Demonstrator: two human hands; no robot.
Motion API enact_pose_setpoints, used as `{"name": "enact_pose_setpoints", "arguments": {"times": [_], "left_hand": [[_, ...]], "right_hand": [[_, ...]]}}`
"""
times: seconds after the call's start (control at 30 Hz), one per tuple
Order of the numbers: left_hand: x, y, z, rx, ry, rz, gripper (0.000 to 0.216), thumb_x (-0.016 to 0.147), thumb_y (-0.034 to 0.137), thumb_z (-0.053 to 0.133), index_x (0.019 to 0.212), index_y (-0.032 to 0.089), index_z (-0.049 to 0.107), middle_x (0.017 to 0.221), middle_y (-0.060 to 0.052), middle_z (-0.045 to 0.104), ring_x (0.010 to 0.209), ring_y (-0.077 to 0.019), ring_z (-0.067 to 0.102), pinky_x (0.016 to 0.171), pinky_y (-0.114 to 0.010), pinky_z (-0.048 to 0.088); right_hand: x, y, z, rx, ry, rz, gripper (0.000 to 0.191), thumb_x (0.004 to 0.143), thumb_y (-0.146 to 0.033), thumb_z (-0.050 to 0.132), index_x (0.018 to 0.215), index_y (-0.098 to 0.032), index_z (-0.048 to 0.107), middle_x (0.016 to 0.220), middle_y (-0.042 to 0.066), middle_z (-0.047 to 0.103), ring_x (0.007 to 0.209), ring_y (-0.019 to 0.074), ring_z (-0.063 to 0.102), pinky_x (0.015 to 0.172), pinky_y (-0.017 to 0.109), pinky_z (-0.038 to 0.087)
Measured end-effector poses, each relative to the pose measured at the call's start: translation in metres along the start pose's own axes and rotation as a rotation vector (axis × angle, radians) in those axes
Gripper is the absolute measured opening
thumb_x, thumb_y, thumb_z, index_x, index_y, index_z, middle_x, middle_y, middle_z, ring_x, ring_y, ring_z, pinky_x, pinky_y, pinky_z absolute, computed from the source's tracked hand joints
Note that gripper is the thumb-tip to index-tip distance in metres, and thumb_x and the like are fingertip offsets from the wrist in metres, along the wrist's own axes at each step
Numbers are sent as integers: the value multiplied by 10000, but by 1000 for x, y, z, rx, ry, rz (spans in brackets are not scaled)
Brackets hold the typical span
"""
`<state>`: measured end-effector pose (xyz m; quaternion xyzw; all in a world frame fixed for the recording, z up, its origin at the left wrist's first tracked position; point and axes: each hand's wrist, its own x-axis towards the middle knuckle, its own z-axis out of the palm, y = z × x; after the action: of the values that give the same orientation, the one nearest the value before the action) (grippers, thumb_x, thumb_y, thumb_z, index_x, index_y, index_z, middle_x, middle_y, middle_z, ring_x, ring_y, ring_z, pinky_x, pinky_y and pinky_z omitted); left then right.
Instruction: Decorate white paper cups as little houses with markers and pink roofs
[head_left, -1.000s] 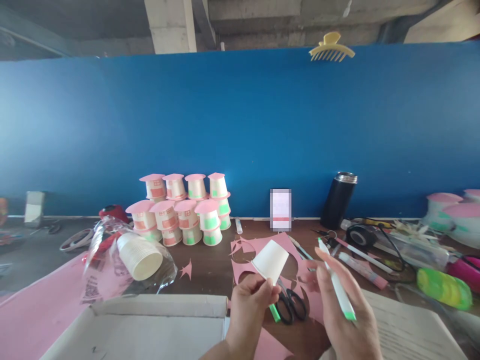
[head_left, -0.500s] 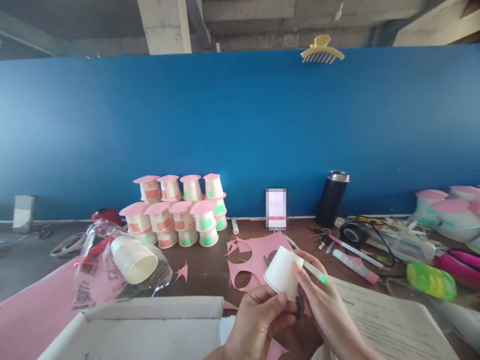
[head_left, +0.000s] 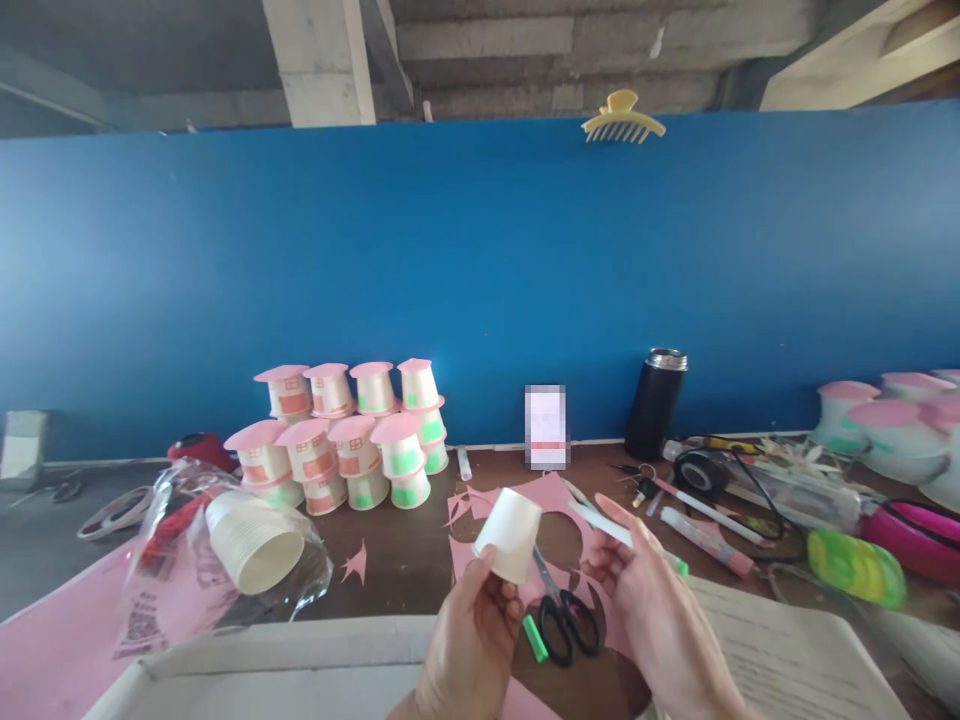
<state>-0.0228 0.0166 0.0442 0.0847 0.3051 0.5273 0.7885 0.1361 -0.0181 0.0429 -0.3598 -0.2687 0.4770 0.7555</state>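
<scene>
A plain white paper cup [head_left: 510, 530] is tipped upside down in my left hand [head_left: 469, 640], whose thumb and fingers pinch it near the rim. To its right, my right hand [head_left: 645, 590] holds a white marker [head_left: 604, 522] with a green end, slanting across the fingers. A gap separates this hand from the cup. Below and between my hands lie black-handled scissors [head_left: 570, 625] and a bright green marker cap [head_left: 535, 638]. Behind the cup is a pink sheet [head_left: 551, 492] with round holes cut out of it.
Stacked cups with pink roofs [head_left: 397, 460] stand at the left, near a plastic bag of nested cups [head_left: 255, 540]. A white box [head_left: 285, 660] occupies the front left. A black flask [head_left: 656, 405], a phone [head_left: 546, 428] and a printed sheet [head_left: 795, 640] sit farther right.
My hands have moved apart. The left has carried the cup leftward, and the right no longer touches it but keeps the marker. The scissors and green cap have come into fuller view.
</scene>
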Motion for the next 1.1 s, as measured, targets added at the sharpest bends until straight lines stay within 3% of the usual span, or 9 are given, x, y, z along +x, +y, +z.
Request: {"name": "enact_pose_setpoints", "arguments": {"times": [0.17,0.43,0.53,0.7,0.87,0.97,1.1], "left_hand": [[5,0,-3,18,81,35,46,876,103,564,832,105,578,705,-34,616,556,-87,582,525,-197,519],[7,-5,-7,33,65,10,100,866,100,572,769,113,588,669,-37,624,560,-101,603,541,-206,544],[8,-5,-9,40,65,-8,110,847,94,591,739,114,591,662,-43,623,574,-112,615,552,-213,550],[8,-7,-11,54,-2,-8,142,841,50,573,713,98,611,687,-62,637,637,-125,639,610,-227,566],[4,-11,-8,68,-22,24,177,839,41,570,680,102,622,687,-66,657,672,-136,660,720,-263,585],[3,-12,-8,79,-7,1,172,826,47,590,666,97,623,650,-67,656,651,-137,665,699,-249,584],[4,-14,-10,88,9,-22,139,802,43,616,672,91,629,643,-77,663,647,-144,671,686,-251,583]], "right_hand": [[8,-6,-2,260,18,227,384,857,-509,601,927,-150,717,676,-19,537,517,73,446,483,204,459],[6,-1,0,250,-20,278,318,831,-443,662,916,-140,710,652,-31,485,511,62,401,470,188,424],[4,2,-3,95,-73,160,250,814,-372,702,942,-157,692,666,-34,503,542,71,432,497,191,438],[-13,2,-3,-599,-107,-186,305,874,-378,630,1103,-177,642,645,-9,600,559,137,567,519,239,504],[-28,-6,8,-966,-226,-657,211,878,-259,611,1080,-246,671,965,60,712,784,191,694,686,254,579],[-25,-8,8,-1057,-264,-753,225,895,-210,582,1107,-246,645,971,58,710,828,189,702,751,258,584],[-20,-5,1,-1128,-277,-773,220,902,-196,574,1111,-251,615,952,40,707,806,179,709,763,260,589]]}}
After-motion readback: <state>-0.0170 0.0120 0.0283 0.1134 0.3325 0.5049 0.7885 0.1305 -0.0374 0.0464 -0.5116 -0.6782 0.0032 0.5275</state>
